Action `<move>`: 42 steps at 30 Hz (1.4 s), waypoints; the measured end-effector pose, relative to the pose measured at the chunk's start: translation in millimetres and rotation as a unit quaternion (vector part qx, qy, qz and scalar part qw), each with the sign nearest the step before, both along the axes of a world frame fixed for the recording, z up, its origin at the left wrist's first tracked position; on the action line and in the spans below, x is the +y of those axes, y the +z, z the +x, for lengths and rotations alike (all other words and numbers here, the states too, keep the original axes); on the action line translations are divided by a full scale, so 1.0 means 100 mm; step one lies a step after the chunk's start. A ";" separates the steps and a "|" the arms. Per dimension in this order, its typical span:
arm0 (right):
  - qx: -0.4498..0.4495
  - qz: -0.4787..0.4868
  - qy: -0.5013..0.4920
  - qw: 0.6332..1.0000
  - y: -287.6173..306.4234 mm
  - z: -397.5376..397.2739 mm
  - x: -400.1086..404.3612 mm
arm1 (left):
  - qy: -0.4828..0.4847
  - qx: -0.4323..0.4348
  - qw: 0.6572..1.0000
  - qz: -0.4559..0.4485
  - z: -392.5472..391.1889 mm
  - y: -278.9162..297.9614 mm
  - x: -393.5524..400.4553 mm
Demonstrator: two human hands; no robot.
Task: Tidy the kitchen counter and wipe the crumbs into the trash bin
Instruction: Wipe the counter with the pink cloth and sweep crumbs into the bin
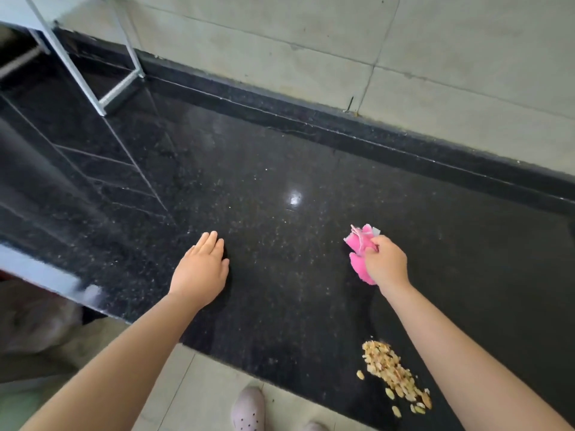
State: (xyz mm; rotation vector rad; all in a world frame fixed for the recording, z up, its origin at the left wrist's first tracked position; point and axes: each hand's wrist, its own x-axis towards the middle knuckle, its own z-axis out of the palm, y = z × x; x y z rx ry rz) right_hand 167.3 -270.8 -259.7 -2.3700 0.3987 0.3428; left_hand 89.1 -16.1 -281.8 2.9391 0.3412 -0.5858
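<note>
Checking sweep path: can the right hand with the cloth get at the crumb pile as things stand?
Probably yes. The right hand grips the pink cloth farther back on the counter, the crumb pile sits by the front edge beside that forearm, and nothing lies between them.

Pale tiled wall, beige tiled floor, white metal rack at far left.

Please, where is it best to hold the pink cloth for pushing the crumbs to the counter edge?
Grip the pink cloth at its bunched top, from above, as the right hand does now. Its loose lower fold then hangs onto the counter and can sweep the crumbs lying nearer the front edge.
</note>
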 end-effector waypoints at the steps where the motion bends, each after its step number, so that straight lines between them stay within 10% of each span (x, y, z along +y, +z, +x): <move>1: -0.009 0.013 0.012 1.000 0.01 0.07 0.17 | 0.008 -0.003 1.000 0.004 0.04 -0.01 0.10; 11: -0.072 -0.043 0.162 0.983 -0.30 1.18 1.80 | 0.004 0.038 0.999 0.033 0.37 -0.13 0.92; 15: -0.069 -0.150 0.352 0.921 -0.33 1.34 2.10 | -0.027 0.069 0.997 0.030 0.38 -0.10 1.04; 22: -0.051 -0.021 0.586 0.808 -0.26 0.82 1.82 | -0.040 0.078 0.995 0.042 0.36 -0.06 1.02; 33: 0.270 -0.146 0.615 0.727 0.06 0.26 0.32 | -0.014 0.065 0.995 0.075 0.54 0.09 0.70; 37: 0.328 -0.099 0.536 0.771 0.30 0.37 0.22 | -0.054 0.039 0.998 0.008 0.59 0.03 0.41; 42: 0.141 -0.056 0.481 0.864 0.50 0.92 0.76 | -0.096 0.123 0.987 0.026 0.69 0.03 0.34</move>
